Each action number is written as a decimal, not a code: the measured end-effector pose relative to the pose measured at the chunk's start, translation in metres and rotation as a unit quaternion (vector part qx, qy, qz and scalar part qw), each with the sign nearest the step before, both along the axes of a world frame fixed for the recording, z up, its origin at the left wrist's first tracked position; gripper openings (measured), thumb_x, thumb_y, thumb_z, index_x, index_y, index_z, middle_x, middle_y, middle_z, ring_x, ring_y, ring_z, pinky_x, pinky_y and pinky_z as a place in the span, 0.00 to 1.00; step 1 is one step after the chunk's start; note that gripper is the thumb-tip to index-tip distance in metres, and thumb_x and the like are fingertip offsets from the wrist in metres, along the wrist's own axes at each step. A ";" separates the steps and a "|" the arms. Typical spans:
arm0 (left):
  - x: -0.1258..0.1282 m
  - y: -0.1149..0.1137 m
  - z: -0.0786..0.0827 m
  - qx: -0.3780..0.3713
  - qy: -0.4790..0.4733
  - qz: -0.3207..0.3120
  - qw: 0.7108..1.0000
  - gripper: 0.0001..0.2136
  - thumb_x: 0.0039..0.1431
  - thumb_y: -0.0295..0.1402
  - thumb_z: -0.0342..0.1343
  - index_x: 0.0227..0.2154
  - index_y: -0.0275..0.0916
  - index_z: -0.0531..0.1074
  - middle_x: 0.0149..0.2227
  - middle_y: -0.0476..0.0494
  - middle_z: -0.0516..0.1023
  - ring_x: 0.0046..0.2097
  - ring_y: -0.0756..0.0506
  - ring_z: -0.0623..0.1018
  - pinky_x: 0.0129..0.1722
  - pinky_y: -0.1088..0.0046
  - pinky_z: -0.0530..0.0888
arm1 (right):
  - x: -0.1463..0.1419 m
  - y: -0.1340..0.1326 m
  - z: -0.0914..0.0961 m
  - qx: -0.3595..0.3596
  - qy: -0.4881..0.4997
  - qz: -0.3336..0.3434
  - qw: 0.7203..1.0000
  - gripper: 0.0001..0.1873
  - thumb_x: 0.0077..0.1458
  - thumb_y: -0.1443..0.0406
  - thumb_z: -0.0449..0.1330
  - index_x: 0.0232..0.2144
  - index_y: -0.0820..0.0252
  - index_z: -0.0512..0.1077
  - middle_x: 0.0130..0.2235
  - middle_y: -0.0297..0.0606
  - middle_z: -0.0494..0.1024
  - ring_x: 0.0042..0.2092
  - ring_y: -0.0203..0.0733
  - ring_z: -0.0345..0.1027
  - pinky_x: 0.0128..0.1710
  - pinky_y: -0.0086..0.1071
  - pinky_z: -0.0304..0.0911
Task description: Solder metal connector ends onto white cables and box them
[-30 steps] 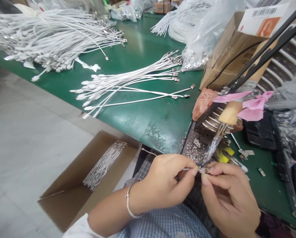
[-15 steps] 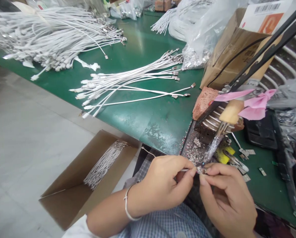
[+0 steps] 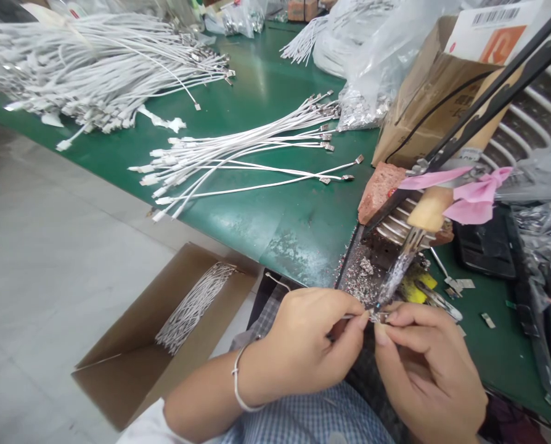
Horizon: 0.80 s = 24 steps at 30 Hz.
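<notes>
My left hand (image 3: 310,342) is closed, pinching a white cable (image 3: 348,316) near its end between thumb and index finger. Opposite it, my right hand (image 3: 435,364) pinches a small metal connector (image 3: 381,317). Cable end and connector meet between my fingertips; the exact joint is too small to make out. Just above them points the tip of a fixed soldering iron (image 3: 395,274), which has a wooden collar and a pink cloth strip (image 3: 476,203) tied on. Whether the tip touches the connector I cannot tell.
White cables with metal ends (image 3: 238,157) lie on the green table (image 3: 238,228), with a larger cable pile (image 3: 95,68) behind. A cardboard box (image 3: 118,345) at lower left holds more cables. Solder crumbs (image 3: 365,268), a brick (image 3: 379,191) and loose metal pieces (image 3: 465,283) surround the iron.
Both hands have shifted very slightly to the right, with the cable end and connector still held together below the iron tip. The piles and boxes look the same.
</notes>
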<state>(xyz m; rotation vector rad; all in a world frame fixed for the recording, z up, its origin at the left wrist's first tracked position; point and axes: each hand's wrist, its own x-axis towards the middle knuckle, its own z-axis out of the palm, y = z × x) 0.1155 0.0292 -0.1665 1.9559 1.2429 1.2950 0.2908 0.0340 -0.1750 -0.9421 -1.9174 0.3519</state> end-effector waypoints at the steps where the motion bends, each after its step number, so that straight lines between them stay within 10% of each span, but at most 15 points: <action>1: 0.000 0.000 0.000 0.001 -0.001 0.001 1.000 0.04 0.62 0.23 0.56 0.32 0.34 0.73 0.22 0.53 0.71 0.23 0.54 0.67 0.25 0.78 0.64 | 0.000 0.000 0.000 -0.002 0.000 0.001 1.000 0.08 0.57 0.78 0.62 0.35 0.63 0.72 0.40 0.37 0.72 0.42 0.34 0.71 0.43 0.29 0.73; 24: -0.004 -0.011 -0.003 -0.050 0.002 -0.018 0.999 0.04 0.63 0.26 0.55 0.32 0.36 0.71 0.21 0.52 0.72 0.22 0.54 0.67 0.25 0.78 0.65 | 0.010 -0.013 0.002 -0.141 0.061 0.063 0.986 0.10 0.58 0.78 0.58 0.31 0.59 0.69 0.39 0.40 0.71 0.40 0.37 0.74 0.36 0.28 0.76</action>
